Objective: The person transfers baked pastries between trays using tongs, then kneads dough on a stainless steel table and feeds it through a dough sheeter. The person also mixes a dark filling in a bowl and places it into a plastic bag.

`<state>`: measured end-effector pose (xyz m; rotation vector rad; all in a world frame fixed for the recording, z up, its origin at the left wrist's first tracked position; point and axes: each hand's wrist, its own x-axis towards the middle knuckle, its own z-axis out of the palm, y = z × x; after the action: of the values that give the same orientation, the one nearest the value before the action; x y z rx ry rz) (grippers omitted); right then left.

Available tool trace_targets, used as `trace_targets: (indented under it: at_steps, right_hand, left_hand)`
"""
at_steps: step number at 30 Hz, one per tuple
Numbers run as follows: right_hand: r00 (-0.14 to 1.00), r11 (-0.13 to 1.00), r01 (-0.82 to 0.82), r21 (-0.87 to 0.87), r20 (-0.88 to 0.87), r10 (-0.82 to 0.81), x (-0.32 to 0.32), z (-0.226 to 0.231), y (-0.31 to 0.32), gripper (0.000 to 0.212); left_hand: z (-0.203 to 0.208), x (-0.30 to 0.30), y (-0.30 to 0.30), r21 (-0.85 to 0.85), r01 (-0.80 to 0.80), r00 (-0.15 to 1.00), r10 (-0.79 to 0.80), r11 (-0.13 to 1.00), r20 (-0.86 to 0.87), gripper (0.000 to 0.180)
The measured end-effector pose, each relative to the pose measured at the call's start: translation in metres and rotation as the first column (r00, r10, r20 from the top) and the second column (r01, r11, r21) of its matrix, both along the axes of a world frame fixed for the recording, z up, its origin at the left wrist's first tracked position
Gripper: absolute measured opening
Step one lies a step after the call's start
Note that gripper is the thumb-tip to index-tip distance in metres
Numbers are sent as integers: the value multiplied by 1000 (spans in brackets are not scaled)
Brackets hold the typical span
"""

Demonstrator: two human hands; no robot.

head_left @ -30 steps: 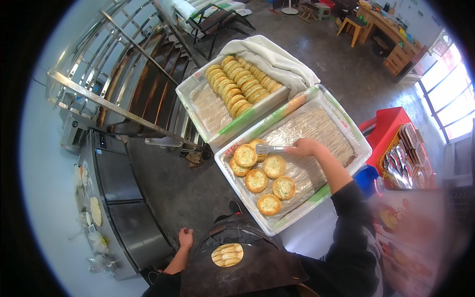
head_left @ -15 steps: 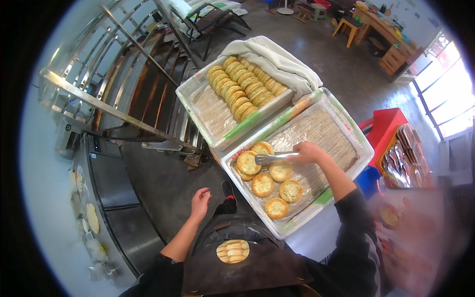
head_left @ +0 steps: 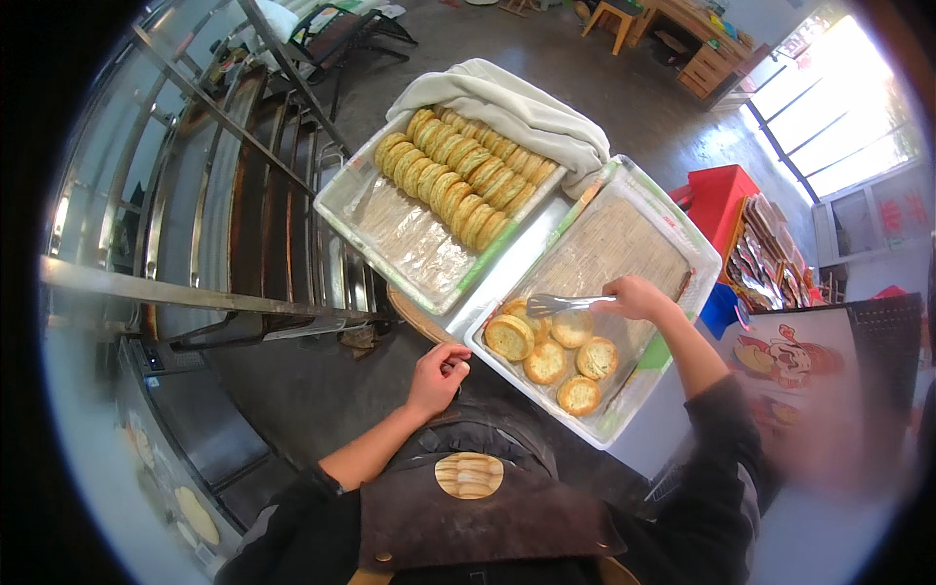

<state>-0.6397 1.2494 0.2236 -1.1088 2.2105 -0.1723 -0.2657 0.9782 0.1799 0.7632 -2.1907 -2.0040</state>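
White foam box (head_left: 710, 261) in front of the person; clear film lined its bottom. Round breads (head_left: 545, 361) lay flat in a cluster at its left-hand, near end, some overlapping. Right hand (head_left: 632, 297) grasped metal tongs (head_left: 565, 304), their head over the cluster's far edge; could not tell whether they touched a bread. Left hand (head_left: 439, 378) was free, fingers loosely curled, just outside the box's left corner. Second foam box (head_left: 375, 253) stood beyond, to the left: bread rows (head_left: 444, 180) on edge, pale cloth (head_left: 507, 112) bunched along its far side. Metal rack (head_left: 195, 288) further left.
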Motion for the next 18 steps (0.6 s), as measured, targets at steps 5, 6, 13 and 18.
trace_targets:
  at_steps: [5, 6, 13, 18]
  right_hand:
    - [999, 995, -7, 98, 40, 3, 4, -15, -1, 71]
    - [999, 993, -30, 112, 44, 25, 5, -18, 0, 71]
    - [994, 998, -62, 25, 92, 60, 12, -46, 6, 67]
    - [987, 999, 10, -46, 161, -3, -4, -54, 22, 62]
  left_hand:
    - [7, -17, -3, -30, 67, 998, -67, 997, -3, 20]
    - [7, -18, -2, -52, 63, 998, -62, 997, 11, 21]
    - [16, -33, 26, -143, 46, 999, -45, 989, 4, 24]
    - [21, -45, 57, -239, 81, 997, -78, 968, 24, 33]
